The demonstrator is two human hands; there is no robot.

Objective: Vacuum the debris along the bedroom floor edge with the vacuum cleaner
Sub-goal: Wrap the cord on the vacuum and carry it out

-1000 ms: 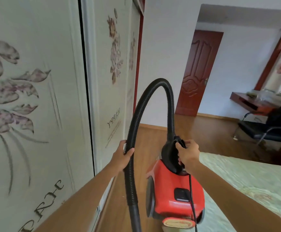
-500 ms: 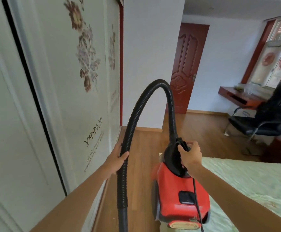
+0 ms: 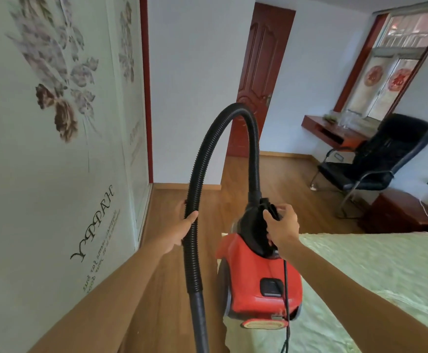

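Note:
A red canister vacuum cleaner point(image 3: 256, 284) hangs in the air in front of me, over the edge of the bed. My right hand point(image 3: 281, 229) grips its black carry handle at the top. A black ribbed hose point(image 3: 202, 159) arches up from the handle end and comes down on the left. My left hand point(image 3: 179, 229) holds that hose partway down, fingers wrapped round it. The hose's lower tube runs out of the bottom of the view, so the nozzle is hidden. A black power cord point(image 3: 286, 296) dangles from the vacuum's rear.
A white sliding wardrobe point(image 3: 55, 149) with flower prints fills the left side. A wooden floor strip point(image 3: 172, 250) runs between it and the green-covered bed point(image 3: 376, 276). Farther off are a dark red door point(image 3: 258, 77), a black chair point(image 3: 381, 159), a wall desk point(image 3: 335, 133) and a low red cabinet point(image 3: 399, 212).
My view has swung right and moved along the wardrobe, bringing the chair, desk and window into sight. Both hands keep the same hold on the hose and handle.

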